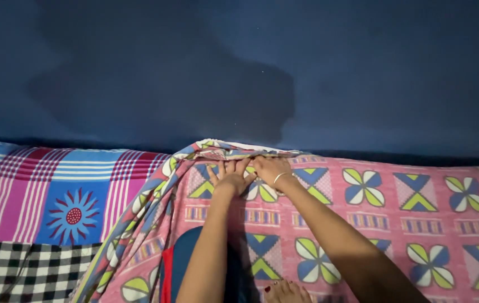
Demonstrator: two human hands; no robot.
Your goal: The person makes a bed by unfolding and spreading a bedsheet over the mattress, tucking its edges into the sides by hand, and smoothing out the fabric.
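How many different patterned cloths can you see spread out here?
3. A pink geometric cloth lies under both hands on the right; a striped blue-and-magenta flowered cloth lies at left; a black-and-white checked cloth sits bottom left. More may lie hidden beneath.

A home bedroom was suggested: a bed set against a dark blue wall (239,62) was covered with a pink patterned sheet (396,213), a striped flowered sheet (54,191) at left, and a checked cloth (21,269) at lower left.

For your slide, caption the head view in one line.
Both hands, left hand and right hand, press a pink patterned sheet against a dark blue wall.
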